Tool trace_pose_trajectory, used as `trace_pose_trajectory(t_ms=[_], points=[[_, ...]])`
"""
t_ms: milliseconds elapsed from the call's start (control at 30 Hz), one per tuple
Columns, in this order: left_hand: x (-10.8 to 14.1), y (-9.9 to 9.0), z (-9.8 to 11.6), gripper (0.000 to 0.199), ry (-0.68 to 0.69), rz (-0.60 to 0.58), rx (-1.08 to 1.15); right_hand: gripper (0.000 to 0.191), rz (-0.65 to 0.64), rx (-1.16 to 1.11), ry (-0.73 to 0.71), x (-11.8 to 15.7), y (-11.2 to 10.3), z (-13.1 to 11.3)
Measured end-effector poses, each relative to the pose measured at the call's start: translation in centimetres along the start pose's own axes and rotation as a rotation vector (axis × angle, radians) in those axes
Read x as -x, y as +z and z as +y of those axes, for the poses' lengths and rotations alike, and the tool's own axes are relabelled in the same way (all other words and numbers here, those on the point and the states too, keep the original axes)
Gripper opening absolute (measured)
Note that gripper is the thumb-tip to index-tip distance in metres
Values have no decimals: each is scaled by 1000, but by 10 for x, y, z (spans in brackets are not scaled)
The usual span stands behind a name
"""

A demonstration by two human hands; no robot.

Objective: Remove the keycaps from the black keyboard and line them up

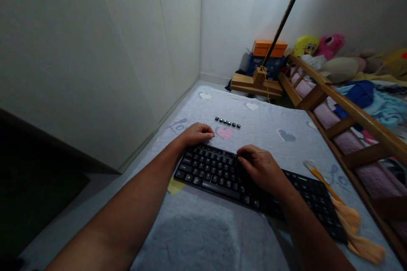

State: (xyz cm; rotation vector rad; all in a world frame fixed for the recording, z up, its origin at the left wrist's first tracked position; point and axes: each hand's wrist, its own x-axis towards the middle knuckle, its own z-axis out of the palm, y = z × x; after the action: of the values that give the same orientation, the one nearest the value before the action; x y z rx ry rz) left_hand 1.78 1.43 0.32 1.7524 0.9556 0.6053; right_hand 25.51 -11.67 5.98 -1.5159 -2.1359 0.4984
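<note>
A black keyboard (211, 169) lies at a slant on a light blue blanket (203, 207) printed with hearts. Curled at its upper left edge is my left hand (199, 133), its fingertips drawn together; whether they hold anything is too small to tell. Over the upper middle of the keys, my right hand (259, 165) has thumb and index finger close together, and what they pinch, if anything, is hidden. Beyond the keyboard, several small black keycaps (227, 122) sit in a row above a pink heart print.
Right of the keyboard are a brush with an orange handle (327, 184) and a crumpled orange cloth (362, 237). A wooden bed rail (356, 114) runs along the right. Behind stands a wooden base (256, 82) with a slanted pole; a white cabinet (127, 51) fills the left.
</note>
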Motion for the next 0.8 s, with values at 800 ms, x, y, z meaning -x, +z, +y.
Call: trace_pose_trajectory(t_ms=[800], points=[[1,1,3,25,-3,12,21,10,4,50,-64,0,2,3]])
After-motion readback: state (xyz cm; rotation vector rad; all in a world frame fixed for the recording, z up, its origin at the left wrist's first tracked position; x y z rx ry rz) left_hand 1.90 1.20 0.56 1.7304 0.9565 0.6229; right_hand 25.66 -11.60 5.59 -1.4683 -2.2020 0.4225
